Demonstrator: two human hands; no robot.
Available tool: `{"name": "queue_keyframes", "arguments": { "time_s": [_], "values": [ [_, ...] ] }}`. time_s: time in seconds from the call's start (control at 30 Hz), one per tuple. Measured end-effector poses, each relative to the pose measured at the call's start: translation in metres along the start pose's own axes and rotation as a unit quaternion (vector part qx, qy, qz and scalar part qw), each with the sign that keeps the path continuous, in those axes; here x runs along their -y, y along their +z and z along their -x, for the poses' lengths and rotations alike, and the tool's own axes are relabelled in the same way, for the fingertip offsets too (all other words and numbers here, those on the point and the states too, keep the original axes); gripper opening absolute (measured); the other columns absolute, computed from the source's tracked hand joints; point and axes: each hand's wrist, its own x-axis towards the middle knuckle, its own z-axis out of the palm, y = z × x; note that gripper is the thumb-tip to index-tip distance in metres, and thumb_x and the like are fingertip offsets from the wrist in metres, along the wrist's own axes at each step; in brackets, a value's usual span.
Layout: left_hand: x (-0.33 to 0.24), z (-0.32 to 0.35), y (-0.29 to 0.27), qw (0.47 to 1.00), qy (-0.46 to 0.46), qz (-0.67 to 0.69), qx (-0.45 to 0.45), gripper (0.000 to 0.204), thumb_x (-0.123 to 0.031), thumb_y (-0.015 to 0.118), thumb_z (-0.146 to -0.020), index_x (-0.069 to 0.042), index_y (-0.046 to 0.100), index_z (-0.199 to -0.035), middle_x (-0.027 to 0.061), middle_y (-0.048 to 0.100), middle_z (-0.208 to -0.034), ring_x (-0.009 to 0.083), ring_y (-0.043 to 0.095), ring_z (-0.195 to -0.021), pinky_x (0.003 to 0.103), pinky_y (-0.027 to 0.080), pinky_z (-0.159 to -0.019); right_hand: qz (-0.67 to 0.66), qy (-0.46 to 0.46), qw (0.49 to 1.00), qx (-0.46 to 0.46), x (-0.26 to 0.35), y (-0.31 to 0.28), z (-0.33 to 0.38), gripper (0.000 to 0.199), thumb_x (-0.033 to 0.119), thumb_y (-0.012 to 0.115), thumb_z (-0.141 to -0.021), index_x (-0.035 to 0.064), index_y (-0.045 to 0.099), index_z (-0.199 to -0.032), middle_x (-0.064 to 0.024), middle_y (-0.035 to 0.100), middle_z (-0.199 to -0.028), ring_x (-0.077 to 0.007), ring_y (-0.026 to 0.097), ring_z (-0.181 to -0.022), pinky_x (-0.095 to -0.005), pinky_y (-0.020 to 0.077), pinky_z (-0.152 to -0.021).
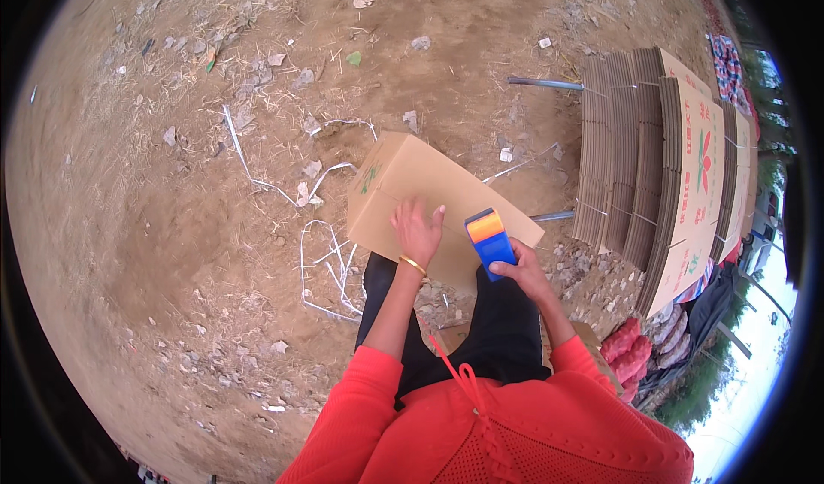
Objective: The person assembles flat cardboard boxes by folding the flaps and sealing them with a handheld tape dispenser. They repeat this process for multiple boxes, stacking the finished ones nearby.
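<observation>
**Outdoors, a box held flat under one hand and a tape dispenser at its edge**

Underfoot, the bare dirt ground (154, 226) takes up most of the view, scattered with straw, small stones and loose white strapping strips (330, 265). It lies open to the left and ahead, so there is plenty of room to swing or turn a box that way.

On the right, stacks of flattened cardboard boxes (661, 166) stand on edge, packed close together; that side is the crowded one, and just below them sit red mesh sacks (631, 355).

The cardboard box (429, 201) sits folded up in front of the person's legs, its broad top face tilted toward the camera. Its far and left edges are free of anything; its near edge meets the person's dark trousers.

The left hand (417, 231) lies spread flat on the top face, fingers open and gripping nothing, apparently pressing the flaps down so the box keeps still.

The right hand (525, 274) has its fingers closed around the handle of a blue tape dispenser (491, 239) with an orange roll, held at the box's right near edge, just beside the left hand.

A gold bangle (412, 263) circles the left wrist.
</observation>
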Motion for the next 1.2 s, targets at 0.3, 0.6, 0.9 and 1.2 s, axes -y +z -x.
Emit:
{"name": "queue_keyframes", "arguments": {
  "time_s": [0.3,0.6,0.9,1.2],
  "values": [
    [-0.015,-0.012,-0.054,0.826,-0.075,0.51,0.226,0.03,-0.026,0.06,-0.093,0.001,0.067,-0.105,0.0052,0.067,-0.094,0.0111,0.061,-0.088,0.027,0.049,-0.08,0.053,0.012,0.996,0.07,0.018,0.014,-0.024,0.049,0.018,0.078,-0.075,-0.0014,0.058,-0.115,-0.0033,0.064,-0.1,-0.0108,0.06,-0.091,-0.028,0.0486,-0.082],
    [0.023,-0.027,-0.071,0.891,-0.064,0.425,0.149,0.014,-0.013,0.066,-0.087,0.001,0.069,-0.088,0.0015,0.067,-0.077,0.0054,0.057,-0.07,0.022,0.046,-0.063,0.136,0.015,0.986,0.091,0.047,0.052,-0.043,0.05,0.031,0.076,-0.077,-0.0014,0.061,-0.112,-0.0054,0.066,-0.098,-0.0108,0.06,-0.087,-0.0281,0.0493,-0.079],
    [0.096,-0.098,-0.102,0.948,-0.12,0.268,-0.121,0.015,-0.014,0.072,-0.079,0.001,0.071,-0.078,0.0019,0.065,-0.066,0.0076,0.054,-0.06,0.026,0.043,-0.056,0.145,0.124,0.98,0.049,0.047,0.048,-0.031,0.04,0.033,0.075,-0.078,-0.0003,0.065,-0.098,-0.005,0.066,-0.087,-0.0095,0.061,-0.079,-0.0256,0.0486,-0.072],
    [0.195,-0.17,-0.102,0.964,-0.153,0.174,-0.127,0.019,-0.022,0.072,-0.078,-0.004,0.074,-0.081,0.0041,0.064,-0.06,0.0097,0.055,-0.054,0.028,0.043,-0.053,0.152,0.172,0.972,0.051,0.08,0.051,-0.025,0.037,0.03,0.075,-0.079,0.0005,0.063,-0.098,-0.0019,0.064,-0.082,-0.0081,0.059,-0.074,-0.0232,0.047,-0.069]
  ]
}}
